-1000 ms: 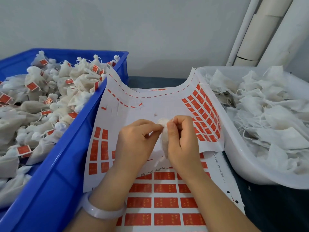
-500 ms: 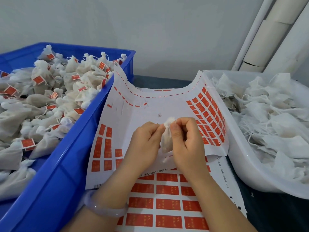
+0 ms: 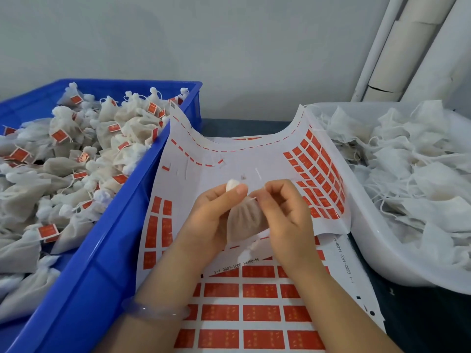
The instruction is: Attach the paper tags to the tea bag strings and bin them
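I judge the job well under way but far from finished. The blue bin on my left is heaped with tagged bags, each carrying a small red label. The white tub on my right holds a large tangle of untagged bags. The upper tag sheet, curled up between the two containers, is stripped across its middle, with red tags left only at its sides. The sheet below looks nearly full.

The tea bag in hand is between both hands, held above the sheets and just in front of me. I see no red tag on it, so I take this one to be at the string stage, with tagging and binning yet to do.

My left hand grips the bag at its gathered neck, with the thumb across it. My right hand has its fingers narrowed to a pinch on the string, whose loose end pokes up past them.

The bag's long axis runs roughly away from me, tilted a little left. The puffed top points to the far side and the fuller belly hangs toward my wrists.
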`<move>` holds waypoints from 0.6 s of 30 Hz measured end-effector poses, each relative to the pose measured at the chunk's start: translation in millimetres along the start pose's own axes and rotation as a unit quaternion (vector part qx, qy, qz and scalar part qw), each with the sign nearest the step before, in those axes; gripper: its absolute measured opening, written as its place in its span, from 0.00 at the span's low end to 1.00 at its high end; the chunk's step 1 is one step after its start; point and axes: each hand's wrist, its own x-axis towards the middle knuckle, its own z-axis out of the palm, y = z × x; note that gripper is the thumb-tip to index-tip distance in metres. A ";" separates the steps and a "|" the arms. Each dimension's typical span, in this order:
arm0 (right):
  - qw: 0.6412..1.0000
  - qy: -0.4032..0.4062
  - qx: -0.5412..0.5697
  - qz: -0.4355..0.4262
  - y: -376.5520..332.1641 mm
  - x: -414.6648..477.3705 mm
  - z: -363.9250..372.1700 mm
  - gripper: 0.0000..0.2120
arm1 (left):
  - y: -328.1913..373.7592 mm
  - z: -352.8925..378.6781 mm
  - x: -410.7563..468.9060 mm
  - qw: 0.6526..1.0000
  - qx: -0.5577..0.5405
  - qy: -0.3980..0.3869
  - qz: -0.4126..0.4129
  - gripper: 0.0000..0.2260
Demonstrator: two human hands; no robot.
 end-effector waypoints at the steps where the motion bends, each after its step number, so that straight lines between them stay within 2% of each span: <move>1: 0.999 0.015 0.027 0.021 -0.2 2.1 -3.1 0.08 | -0.3 -0.1 0.5 1.000 0.012 -0.001 -0.001 0.10; 3: 0.998 0.017 0.043 0.036 -1.1 4.8 -7.3 0.08 | -2.4 0.9 2.0 0.998 0.057 -0.001 -0.011 0.09; 5: 0.998 -0.003 0.046 0.032 -1.7 5.7 -8.7 0.03 | -5.4 1.9 3.0 0.994 0.104 0.002 -0.019 0.09; 7: 0.998 -0.004 0.041 0.038 -0.7 5.6 -8.5 0.06 | -7.6 1.3 2.9 0.992 0.126 0.002 -0.017 0.10; 10: 0.997 0.012 0.043 0.069 1.3 6.5 -8.0 0.04 | -9.1 0.5 2.1 0.992 0.129 0.004 -0.008 0.06; 13: 0.994 0.001 0.043 0.101 2.0 6.3 -6.4 0.04 | -11.3 1.0 2.4 0.992 0.114 0.054 0.012 0.05; 16: 0.993 -0.002 0.029 0.116 3.4 5.8 -4.2 0.05 | -10.1 -0.9 3.5 0.989 0.100 0.109 0.026 0.10; 18: 0.992 0.000 0.029 0.122 4.5 6.0 -3.5 0.05 | -8.7 -1.8 3.5 0.989 0.100 0.108 0.019 0.11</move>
